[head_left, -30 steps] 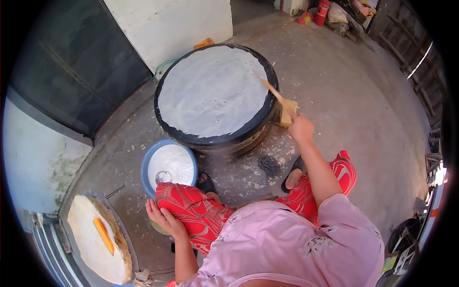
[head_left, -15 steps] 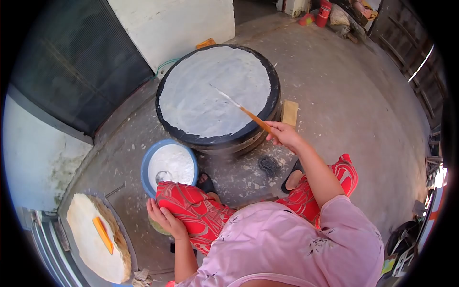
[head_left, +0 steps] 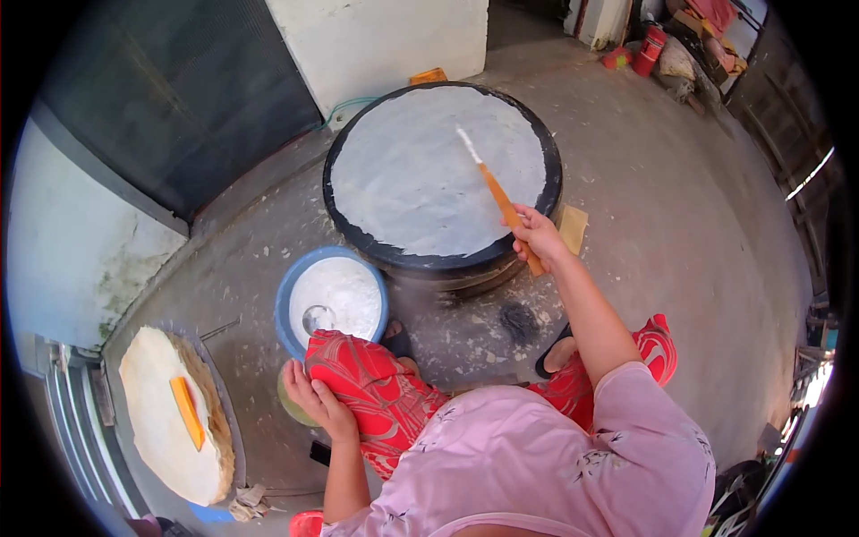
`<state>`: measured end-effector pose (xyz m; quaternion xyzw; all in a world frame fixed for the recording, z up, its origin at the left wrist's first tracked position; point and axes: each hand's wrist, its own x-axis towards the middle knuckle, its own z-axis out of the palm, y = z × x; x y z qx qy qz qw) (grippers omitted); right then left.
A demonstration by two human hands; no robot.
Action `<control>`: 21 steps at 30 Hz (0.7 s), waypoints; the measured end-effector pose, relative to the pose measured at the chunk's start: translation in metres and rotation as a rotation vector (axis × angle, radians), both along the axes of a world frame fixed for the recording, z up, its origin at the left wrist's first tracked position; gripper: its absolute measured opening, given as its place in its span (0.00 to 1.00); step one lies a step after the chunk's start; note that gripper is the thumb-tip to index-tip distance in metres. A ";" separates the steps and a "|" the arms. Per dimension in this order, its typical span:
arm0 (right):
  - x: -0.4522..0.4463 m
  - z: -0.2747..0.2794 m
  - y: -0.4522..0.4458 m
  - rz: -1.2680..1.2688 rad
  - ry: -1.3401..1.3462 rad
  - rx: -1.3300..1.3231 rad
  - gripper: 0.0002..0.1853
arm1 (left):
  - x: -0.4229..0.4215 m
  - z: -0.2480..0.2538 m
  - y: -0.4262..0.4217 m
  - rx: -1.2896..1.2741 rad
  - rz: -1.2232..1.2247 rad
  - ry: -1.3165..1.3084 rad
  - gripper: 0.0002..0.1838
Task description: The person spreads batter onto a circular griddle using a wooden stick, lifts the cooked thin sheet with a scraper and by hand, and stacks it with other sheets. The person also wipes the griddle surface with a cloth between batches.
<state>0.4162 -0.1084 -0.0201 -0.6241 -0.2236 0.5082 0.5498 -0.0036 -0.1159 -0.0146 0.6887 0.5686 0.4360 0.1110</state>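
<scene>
My right hand (head_left: 540, 238) is closed around the handle of a long, narrow wooden spatula (head_left: 497, 193), its thin end coated white. The spatula reaches over a large round black griddle (head_left: 334, 199), which bears a thin, pale sheet of batter (head_left: 403, 170) almost to its rim. Whether the tip touches the sheet I cannot tell. On my left knee rests my left hand (head_left: 324, 404), fingers stretched out and holding nothing. Just beyond that knee stands a blue basin (head_left: 285, 309) of white batter (head_left: 344, 286), with a round ladle (head_left: 318, 318) partly sunk in it.
At the lower left lies a stack of thin round pancakes (head_left: 157, 385) with an orange bar-shaped object (head_left: 187, 413) on top. A yellowish block (head_left: 573, 229) is beside the griddle's right side. A dark, tangled clump (head_left: 518, 320) lies on the floor between my feet.
My right hand has drawn the spatula back and turned it, so its tip has swung right across the griddle. The camera view has shifted left. My left hand stays on the knee.
</scene>
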 end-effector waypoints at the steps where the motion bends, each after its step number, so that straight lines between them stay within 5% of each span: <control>1: -0.003 -0.004 0.003 0.043 -0.006 0.008 0.28 | 0.000 0.000 0.000 0.000 0.010 -0.001 0.23; 21: -0.042 -0.036 0.139 0.163 -0.388 -0.227 0.23 | 0.005 0.006 0.006 -0.033 -0.026 -0.089 0.24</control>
